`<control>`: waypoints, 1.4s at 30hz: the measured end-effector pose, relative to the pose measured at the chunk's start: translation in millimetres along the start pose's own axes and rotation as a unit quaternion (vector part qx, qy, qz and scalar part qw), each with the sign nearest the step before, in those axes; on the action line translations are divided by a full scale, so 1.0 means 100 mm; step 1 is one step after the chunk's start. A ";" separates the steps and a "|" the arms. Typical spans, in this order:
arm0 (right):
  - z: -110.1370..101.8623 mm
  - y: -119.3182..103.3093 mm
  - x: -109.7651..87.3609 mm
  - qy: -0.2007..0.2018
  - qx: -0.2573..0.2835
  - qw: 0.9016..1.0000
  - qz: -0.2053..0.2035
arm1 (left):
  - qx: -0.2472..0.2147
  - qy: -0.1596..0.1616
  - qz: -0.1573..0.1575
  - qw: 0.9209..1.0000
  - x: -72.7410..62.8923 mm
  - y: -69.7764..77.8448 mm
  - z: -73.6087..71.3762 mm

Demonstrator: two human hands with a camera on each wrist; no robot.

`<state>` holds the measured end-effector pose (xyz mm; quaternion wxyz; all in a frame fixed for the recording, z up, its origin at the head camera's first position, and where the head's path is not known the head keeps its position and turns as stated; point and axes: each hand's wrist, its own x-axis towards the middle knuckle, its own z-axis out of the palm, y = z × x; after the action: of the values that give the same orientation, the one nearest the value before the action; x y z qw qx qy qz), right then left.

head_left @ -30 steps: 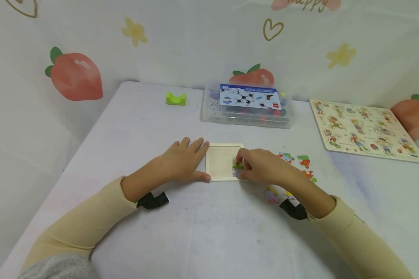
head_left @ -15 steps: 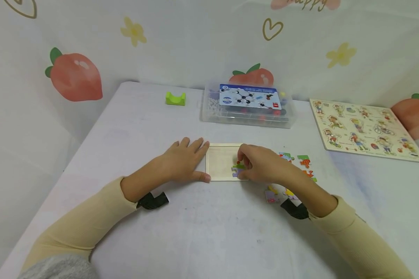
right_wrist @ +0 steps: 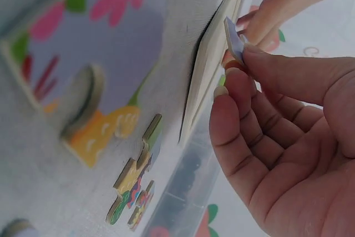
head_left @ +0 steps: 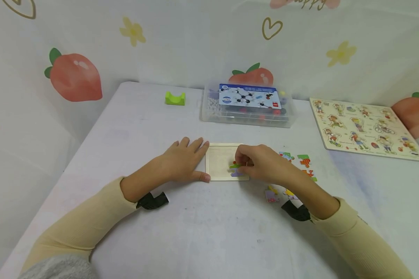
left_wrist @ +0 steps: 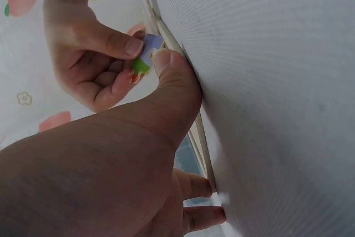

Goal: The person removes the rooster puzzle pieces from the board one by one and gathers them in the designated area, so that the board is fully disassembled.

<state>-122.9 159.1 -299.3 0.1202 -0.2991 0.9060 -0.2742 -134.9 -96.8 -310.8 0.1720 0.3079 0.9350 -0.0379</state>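
A small wooden puzzle tray (head_left: 220,159) lies flat on the table, its pale floor bare on the left side. My left hand (head_left: 184,161) rests at the tray's left edge with fingers spread; in the left wrist view its thumb (left_wrist: 177,84) lies against the tray's rim. Over the tray's right part, my right hand (head_left: 264,164) pinches a jigsaw puzzle piece (head_left: 236,173), purple and green with a bit of red. The right wrist view shows that piece (right_wrist: 234,41) tilted between thumb and fingers, close to the tray. Its right side is hidden by the fingers in the head view.
Several loose puzzle pieces (head_left: 304,161) lie right of the tray, partly under the right forearm. Behind stand a clear plastic box (head_left: 246,116) with a molecule-model card and a green notched block (head_left: 175,99). A wooden picture board (head_left: 366,131) lies at the back right.
The puzzle piece in my right hand has shifted slightly left over the tray and turned a little, showing more of its surface. My left hand has stayed in place.
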 end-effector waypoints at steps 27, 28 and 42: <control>-0.03 -0.06 -0.11 0.016 0.030 0.999 0.003 | 0.005 0.007 0.008 1.000 -0.01 0.00 0.01; -0.04 -0.06 -0.12 0.017 0.030 0.999 0.003 | 0.006 0.007 0.008 1.000 -0.01 0.00 0.01; -0.08 -0.04 -0.26 0.022 0.040 0.999 0.007 | 0.006 0.006 0.007 1.000 -0.02 0.00 0.00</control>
<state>-102.9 175.7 -289.2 0.1137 -0.2812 0.8991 -0.3157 -133.4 -97.4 -310.1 0.1647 0.3161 0.9335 -0.0404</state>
